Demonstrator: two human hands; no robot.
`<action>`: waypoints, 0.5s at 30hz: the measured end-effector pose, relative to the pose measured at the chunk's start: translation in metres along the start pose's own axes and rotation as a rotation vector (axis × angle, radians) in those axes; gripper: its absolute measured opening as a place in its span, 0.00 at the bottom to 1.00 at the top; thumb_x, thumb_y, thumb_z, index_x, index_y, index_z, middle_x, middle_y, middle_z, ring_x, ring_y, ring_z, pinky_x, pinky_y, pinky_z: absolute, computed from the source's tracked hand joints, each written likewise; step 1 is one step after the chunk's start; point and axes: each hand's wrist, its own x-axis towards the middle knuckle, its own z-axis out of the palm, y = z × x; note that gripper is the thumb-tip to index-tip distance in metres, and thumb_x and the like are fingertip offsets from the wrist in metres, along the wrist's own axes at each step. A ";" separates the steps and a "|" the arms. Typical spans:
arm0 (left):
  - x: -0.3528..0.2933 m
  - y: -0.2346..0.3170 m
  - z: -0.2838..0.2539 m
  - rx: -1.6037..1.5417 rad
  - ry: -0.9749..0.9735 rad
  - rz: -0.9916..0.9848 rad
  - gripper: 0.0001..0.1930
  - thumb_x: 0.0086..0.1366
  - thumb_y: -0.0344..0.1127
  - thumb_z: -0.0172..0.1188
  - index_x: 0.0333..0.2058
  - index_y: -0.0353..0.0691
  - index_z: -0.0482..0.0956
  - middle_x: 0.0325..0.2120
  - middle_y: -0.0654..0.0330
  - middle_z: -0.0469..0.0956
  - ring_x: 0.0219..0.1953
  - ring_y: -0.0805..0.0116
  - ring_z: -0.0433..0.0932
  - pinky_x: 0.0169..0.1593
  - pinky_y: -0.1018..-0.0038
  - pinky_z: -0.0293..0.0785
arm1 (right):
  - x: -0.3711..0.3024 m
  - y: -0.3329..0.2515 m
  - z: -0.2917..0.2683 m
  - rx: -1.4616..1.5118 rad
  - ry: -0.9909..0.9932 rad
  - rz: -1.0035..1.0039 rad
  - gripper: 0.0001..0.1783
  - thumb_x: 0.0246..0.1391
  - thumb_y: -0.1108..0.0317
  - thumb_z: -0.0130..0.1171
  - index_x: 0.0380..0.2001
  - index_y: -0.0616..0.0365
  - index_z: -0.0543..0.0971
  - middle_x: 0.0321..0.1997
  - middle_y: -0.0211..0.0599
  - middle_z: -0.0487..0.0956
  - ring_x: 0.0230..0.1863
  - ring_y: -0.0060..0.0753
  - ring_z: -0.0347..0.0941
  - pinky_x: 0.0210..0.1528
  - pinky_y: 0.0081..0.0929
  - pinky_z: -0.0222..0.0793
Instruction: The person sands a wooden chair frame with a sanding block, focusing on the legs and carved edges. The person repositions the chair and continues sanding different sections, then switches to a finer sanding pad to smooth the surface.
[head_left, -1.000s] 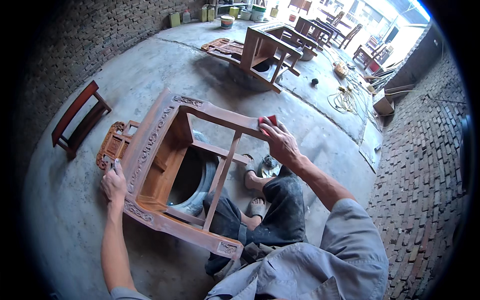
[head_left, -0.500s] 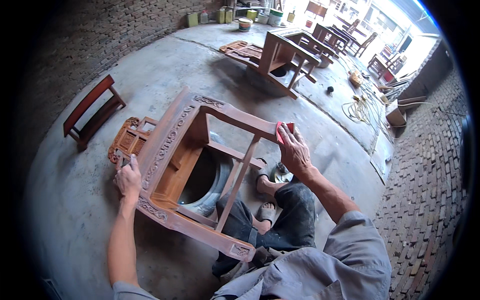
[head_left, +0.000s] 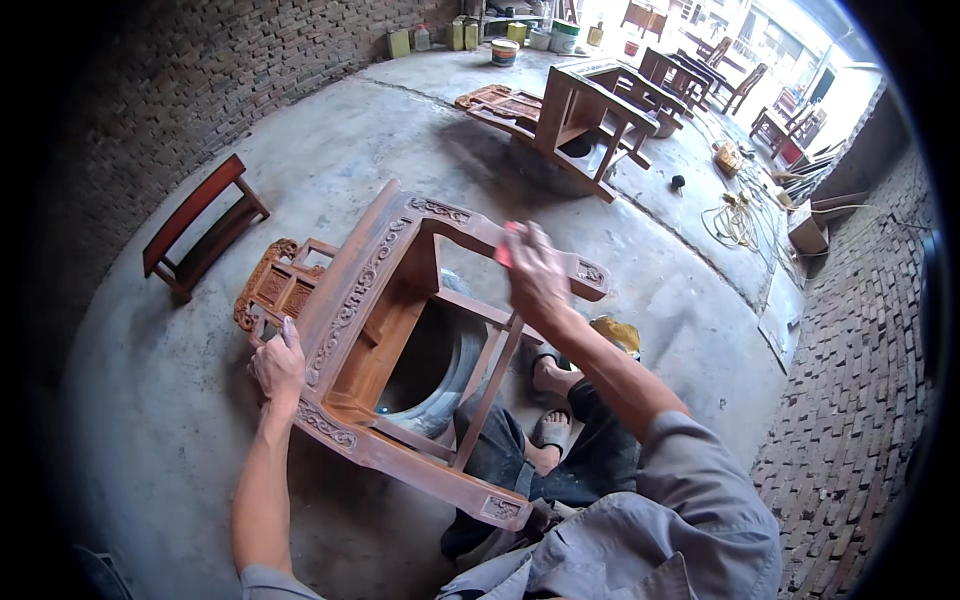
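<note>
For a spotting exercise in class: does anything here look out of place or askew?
Yes: the near chair lies tipped over, legs pointing sideways rather than down; the far chair lies likewise. To the right, a pale cable sprawls in untidy loops. No clear spill or damage shows.

A furniture workshop: brick walls [head_left: 250, 90] flank a concrete floor [head_left: 190, 400] with a carved wooden chair frame [head_left: 355, 290] in its middle (a second frame [head_left: 560, 112] lies beyond it), cans [head_left: 457, 36] and a bucket [head_left: 504, 54] near its far edge, and coiled cable [head_left: 737, 222] toward its right edge.
</note>
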 end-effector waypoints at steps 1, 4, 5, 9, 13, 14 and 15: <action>-0.001 0.004 0.002 -0.008 -0.004 0.006 0.35 0.74 0.55 0.41 0.24 0.29 0.82 0.24 0.32 0.78 0.32 0.31 0.79 0.40 0.44 0.73 | 0.019 -0.008 0.012 0.046 0.020 -0.031 0.34 0.50 0.75 0.54 0.63 0.71 0.66 0.64 0.64 0.69 0.69 0.62 0.61 0.73 0.48 0.54; -0.002 -0.002 -0.003 0.004 -0.002 0.003 0.35 0.74 0.56 0.41 0.24 0.30 0.82 0.24 0.33 0.78 0.32 0.31 0.79 0.40 0.43 0.73 | 0.032 -0.006 0.014 0.080 0.024 -0.149 0.33 0.51 0.75 0.54 0.63 0.71 0.66 0.63 0.62 0.71 0.69 0.62 0.61 0.73 0.47 0.54; -0.004 -0.007 -0.004 0.010 -0.006 -0.005 0.35 0.74 0.56 0.41 0.24 0.30 0.82 0.24 0.33 0.78 0.32 0.31 0.79 0.39 0.43 0.73 | 0.015 0.002 -0.001 0.186 0.004 -0.118 0.33 0.52 0.74 0.54 0.62 0.71 0.66 0.62 0.59 0.72 0.69 0.62 0.62 0.72 0.47 0.54; -0.001 -0.007 -0.011 0.011 0.000 -0.020 0.34 0.74 0.56 0.41 0.25 0.31 0.84 0.24 0.34 0.78 0.31 0.32 0.80 0.40 0.44 0.74 | -0.003 0.000 -0.001 0.090 0.003 0.011 0.32 0.53 0.74 0.54 0.62 0.71 0.66 0.63 0.59 0.71 0.68 0.61 0.62 0.72 0.48 0.54; 0.001 0.012 -0.003 -0.038 -0.028 0.022 0.34 0.74 0.56 0.41 0.26 0.30 0.83 0.25 0.33 0.78 0.33 0.32 0.80 0.41 0.45 0.74 | 0.053 -0.031 0.038 0.121 0.102 -0.073 0.30 0.54 0.74 0.53 0.61 0.71 0.67 0.64 0.59 0.71 0.68 0.61 0.62 0.72 0.48 0.54; 0.003 0.005 -0.004 -0.021 -0.020 0.013 0.34 0.74 0.56 0.41 0.26 0.31 0.84 0.25 0.34 0.78 0.33 0.32 0.80 0.41 0.44 0.74 | 0.053 -0.033 0.031 0.180 0.073 -0.084 0.31 0.54 0.74 0.53 0.62 0.71 0.66 0.64 0.59 0.70 0.69 0.61 0.61 0.72 0.48 0.54; 0.001 -0.005 -0.002 -0.011 -0.027 -0.002 0.34 0.74 0.56 0.41 0.26 0.32 0.84 0.25 0.34 0.79 0.32 0.32 0.80 0.40 0.44 0.75 | 0.045 -0.033 0.014 0.234 0.028 -0.096 0.31 0.54 0.74 0.53 0.63 0.70 0.66 0.65 0.59 0.70 0.69 0.61 0.61 0.73 0.48 0.54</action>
